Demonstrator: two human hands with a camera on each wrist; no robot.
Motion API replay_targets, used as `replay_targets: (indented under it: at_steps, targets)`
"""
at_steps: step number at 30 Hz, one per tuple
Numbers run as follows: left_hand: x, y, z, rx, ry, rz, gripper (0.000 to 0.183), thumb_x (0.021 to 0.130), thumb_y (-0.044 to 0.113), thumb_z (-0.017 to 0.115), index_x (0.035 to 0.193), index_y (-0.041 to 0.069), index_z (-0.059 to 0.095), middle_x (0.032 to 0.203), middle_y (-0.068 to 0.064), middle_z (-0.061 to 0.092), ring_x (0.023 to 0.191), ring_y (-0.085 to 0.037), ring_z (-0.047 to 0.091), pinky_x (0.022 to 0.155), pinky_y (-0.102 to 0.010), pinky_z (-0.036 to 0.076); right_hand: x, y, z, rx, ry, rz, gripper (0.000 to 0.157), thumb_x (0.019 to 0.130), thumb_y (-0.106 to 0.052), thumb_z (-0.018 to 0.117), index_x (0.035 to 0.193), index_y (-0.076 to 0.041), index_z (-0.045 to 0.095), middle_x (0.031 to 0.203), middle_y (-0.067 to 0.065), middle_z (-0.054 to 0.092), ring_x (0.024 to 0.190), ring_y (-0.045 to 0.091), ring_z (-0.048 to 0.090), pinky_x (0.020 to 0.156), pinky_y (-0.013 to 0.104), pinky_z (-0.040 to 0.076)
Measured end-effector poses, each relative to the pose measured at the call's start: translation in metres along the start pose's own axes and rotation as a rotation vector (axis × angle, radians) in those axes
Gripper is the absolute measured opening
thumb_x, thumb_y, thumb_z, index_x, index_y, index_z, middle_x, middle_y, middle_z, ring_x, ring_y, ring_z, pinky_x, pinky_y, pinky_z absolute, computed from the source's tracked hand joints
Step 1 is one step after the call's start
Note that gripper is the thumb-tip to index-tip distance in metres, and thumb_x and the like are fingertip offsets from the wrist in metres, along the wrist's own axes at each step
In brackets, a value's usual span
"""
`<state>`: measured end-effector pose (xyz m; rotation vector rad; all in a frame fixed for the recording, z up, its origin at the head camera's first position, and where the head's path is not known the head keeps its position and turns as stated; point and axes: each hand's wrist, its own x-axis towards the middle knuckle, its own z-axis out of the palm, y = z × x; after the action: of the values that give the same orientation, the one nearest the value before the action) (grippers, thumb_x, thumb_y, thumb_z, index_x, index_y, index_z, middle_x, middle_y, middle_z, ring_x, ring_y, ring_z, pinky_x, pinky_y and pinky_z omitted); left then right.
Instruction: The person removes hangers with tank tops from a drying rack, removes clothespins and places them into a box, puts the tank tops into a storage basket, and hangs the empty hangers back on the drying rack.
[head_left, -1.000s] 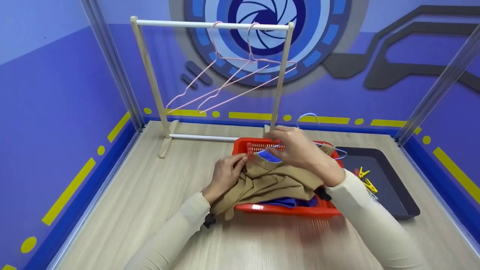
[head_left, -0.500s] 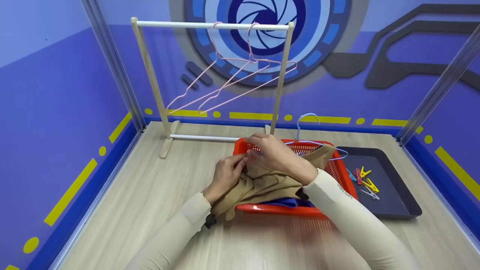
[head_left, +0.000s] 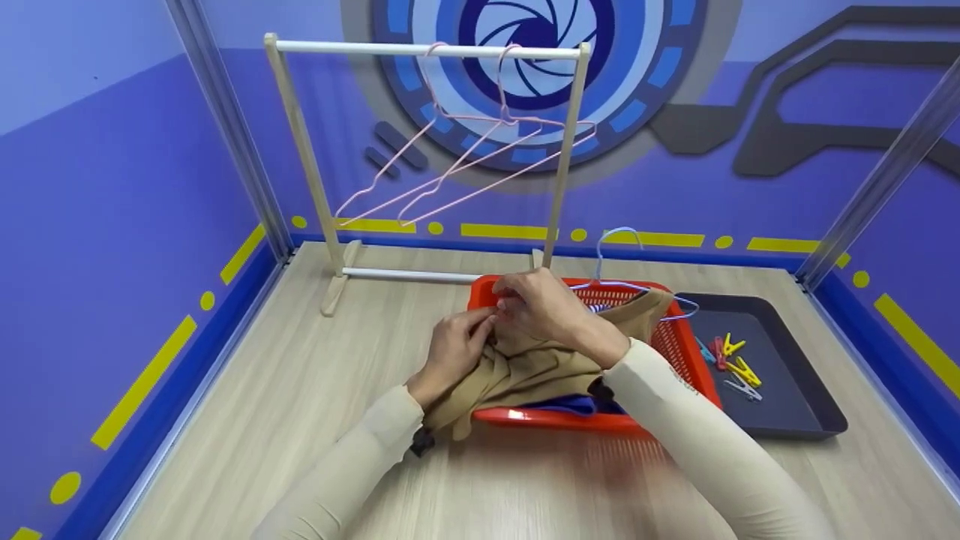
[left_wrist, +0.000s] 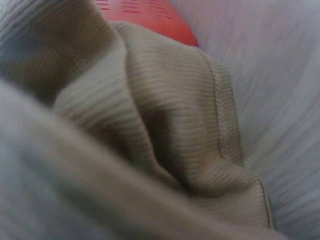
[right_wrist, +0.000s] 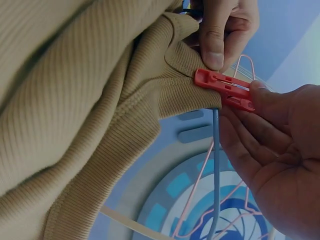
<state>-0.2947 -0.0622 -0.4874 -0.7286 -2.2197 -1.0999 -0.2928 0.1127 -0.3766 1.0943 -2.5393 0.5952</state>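
Observation:
A tan ribbed shirt (head_left: pixel 536 371) lies bunched over the red basket, with a light blue wire hanger (head_left: pixel 600 255) in its shoulders. My left hand (head_left: pixel 454 345) pinches the shirt's left shoulder. Close beside it, my right hand (head_left: pixel 551 311) holds a red clothespin (right_wrist: pixel 225 89) by its handle end between thumb and fingers. In the right wrist view the clothespin's jaws sit at the shirt's shoulder edge, right by the hanger wire (right_wrist: pixel 216 170). Folds of the shirt (left_wrist: pixel 175 110) fill the left wrist view and hang over the basket's side.
The red basket (head_left: pixel 686 352) also contains blue and striped cloth. To its right, a dark tray (head_left: pixel 787 382) carries several clothespins, including a yellow one (head_left: pixel 742 371) and a grey one (head_left: pixel 742 388). Behind stands a wooden rack (head_left: pixel 300 135) with two pink hangers (head_left: pixel 435 120).
My right hand has moved left and down from above the basket's middle to the red clothespin at the shirt's shoulder and taken hold of it. My left hand has stayed in place.

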Motion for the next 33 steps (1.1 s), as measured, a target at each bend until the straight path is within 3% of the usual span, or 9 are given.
replay_targets:
  at_steps: [9,23,29,33]
  targets:
    - [-0.001,0.0,0.001,0.014,0.023,0.006,0.02,0.095,0.016,0.064,0.108,0.005,0.075,0.101,-0.009,0.076,0.089,-0.023,0.073,0.077,-0.037,0.058,0.001,0.002,0.001,0.024,0.06,-0.042,0.018,0.08,0.01,0.064,0.081,-0.006,0.072,0.073,0.004,0.073,0.061,0.013,0.065,0.058,0.029,0.057]
    - [-0.002,0.0,0.001,-0.009,0.005,-0.013,0.022,0.095,0.017,0.064,0.107,0.002,0.075,0.101,-0.011,0.076,0.089,-0.023,0.073,0.079,-0.039,0.058,-0.002,0.003,0.0,0.07,0.118,-0.055,0.018,0.078,0.011,0.067,0.08,-0.006,0.073,0.072,0.004,0.072,0.062,0.015,0.066,0.059,0.031,0.058]
    - [0.0,0.002,0.0,-0.014,0.0,-0.014,0.021,0.097,0.021,0.062,0.107,0.008,0.076,0.098,-0.006,0.077,0.085,-0.018,0.073,0.077,-0.036,0.058,0.002,-0.008,-0.028,0.132,0.178,-0.041,0.005,0.087,-0.002,0.071,0.087,-0.005,0.075,0.081,0.006,0.076,0.07,0.017,0.071,0.065,0.031,0.06]
    - [0.0,0.002,-0.001,-0.028,-0.001,-0.012,0.022,0.098,0.023,0.061,0.109,0.011,0.076,0.099,-0.004,0.077,0.086,-0.017,0.073,0.078,-0.035,0.058,-0.001,-0.018,-0.048,0.14,0.212,-0.058,0.006,0.088,-0.009,0.072,0.092,-0.004,0.074,0.086,0.006,0.076,0.077,0.016,0.073,0.071,0.031,0.06]
